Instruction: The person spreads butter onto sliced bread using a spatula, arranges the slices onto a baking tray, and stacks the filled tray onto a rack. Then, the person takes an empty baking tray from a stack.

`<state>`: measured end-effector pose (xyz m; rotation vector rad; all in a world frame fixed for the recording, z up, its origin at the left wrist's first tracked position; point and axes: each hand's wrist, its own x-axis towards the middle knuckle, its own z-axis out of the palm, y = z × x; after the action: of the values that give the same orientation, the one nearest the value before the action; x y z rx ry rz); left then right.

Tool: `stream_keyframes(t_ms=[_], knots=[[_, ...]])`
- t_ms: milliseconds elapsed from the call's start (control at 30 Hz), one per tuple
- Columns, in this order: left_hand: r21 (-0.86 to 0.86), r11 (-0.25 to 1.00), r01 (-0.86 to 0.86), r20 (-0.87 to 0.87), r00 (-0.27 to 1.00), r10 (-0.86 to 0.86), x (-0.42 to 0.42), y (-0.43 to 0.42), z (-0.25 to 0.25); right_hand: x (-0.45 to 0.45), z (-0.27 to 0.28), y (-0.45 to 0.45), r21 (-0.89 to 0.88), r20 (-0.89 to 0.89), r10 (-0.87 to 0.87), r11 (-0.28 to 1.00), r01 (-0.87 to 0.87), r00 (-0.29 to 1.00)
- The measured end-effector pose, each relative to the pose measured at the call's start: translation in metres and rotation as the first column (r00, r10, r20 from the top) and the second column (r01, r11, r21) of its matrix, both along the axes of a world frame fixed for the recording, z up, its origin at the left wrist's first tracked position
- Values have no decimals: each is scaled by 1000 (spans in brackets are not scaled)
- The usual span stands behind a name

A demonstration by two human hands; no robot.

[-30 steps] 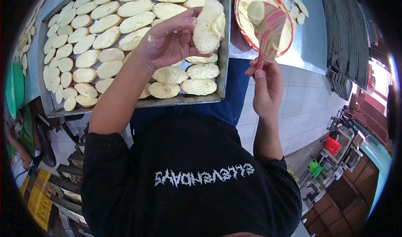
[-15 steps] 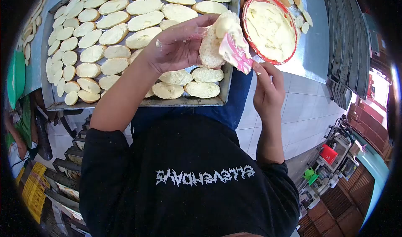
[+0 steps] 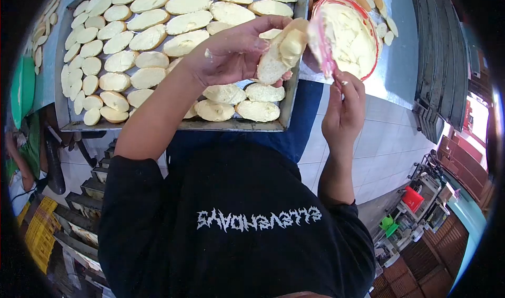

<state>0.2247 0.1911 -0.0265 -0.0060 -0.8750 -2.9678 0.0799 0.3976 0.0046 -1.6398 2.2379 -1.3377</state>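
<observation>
While left hand point(image 3: 230, 55) grips bread slice point(image 3: 272, 66), right hand point(image 3: 344, 104) pinches pink spatula point(image 3: 323, 50); light strokes should spread cream point(image 3: 292, 49) evenly.

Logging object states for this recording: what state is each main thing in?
Left hand: holding the bread slice
Bread slice: raised, partly covered with pale spread
Right hand: gripping the spatula
Spatula: raised, smeared with spread
Bowl: uncovered, containing spread
Tray: loaded
Tray slices: lying in rough rows, pale faces up

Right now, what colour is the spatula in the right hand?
Pink, smeared with pale spread; the spatula shows best in the head view.
</observation>
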Motion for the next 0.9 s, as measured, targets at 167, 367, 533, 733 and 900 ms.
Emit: stream_keyframes(t_ms=[167,367,533,733,900], knots=[[-23,999,-39,36,999,39,-1,3,4,7,-4,-7,-58,48,-2,998,5,999],[-66,997,-42,16,999,43,0,6,7,9,-7,-4,3,-146,-106,994,107,984],[-64,998,1,-28,1000,-3,0,4,0,4,-5,-7,-36,-133,-179,984,176,975],[-2,999,-53,3,999,53,-2,-1,-6,6,-10,-11,-147,439,-71,978,150,896],[48,988,-144,1,990,144,-5,2,-3,7,-9,-6,62,383,-43,998,21,923]])
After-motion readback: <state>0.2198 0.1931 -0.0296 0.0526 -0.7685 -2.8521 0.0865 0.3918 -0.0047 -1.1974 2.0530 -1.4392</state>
